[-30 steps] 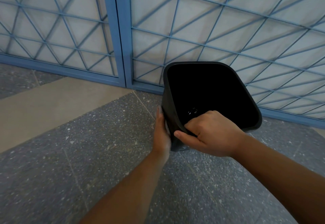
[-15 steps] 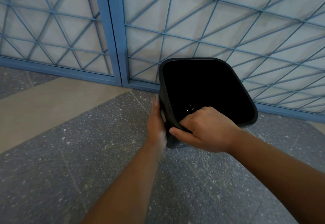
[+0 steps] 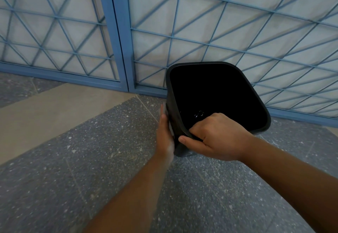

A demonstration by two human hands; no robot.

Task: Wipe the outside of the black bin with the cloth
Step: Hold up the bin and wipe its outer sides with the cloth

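The black bin [image 3: 215, 93] is tilted toward me, its dark open mouth facing up. My right hand [image 3: 217, 137] grips the near rim, fingers curled inside and thumb on the outer wall. My left hand [image 3: 165, 135] lies flat against the bin's left outer wall, fingers straight. A thin strip of pale grey cloth [image 3: 169, 123] shows between that palm and the wall; most of the cloth is hidden.
Speckled grey stone floor [image 3: 91, 159] lies below, with a beige strip [image 3: 45, 108] to the left. Blue metal lattice panels [image 3: 201, 27] with a thick blue post [image 3: 117, 40] stand just behind the bin.
My left hand has slid a little along the bin's left wall. The right hand keeps its grip on the rim. The view has shifted slightly.
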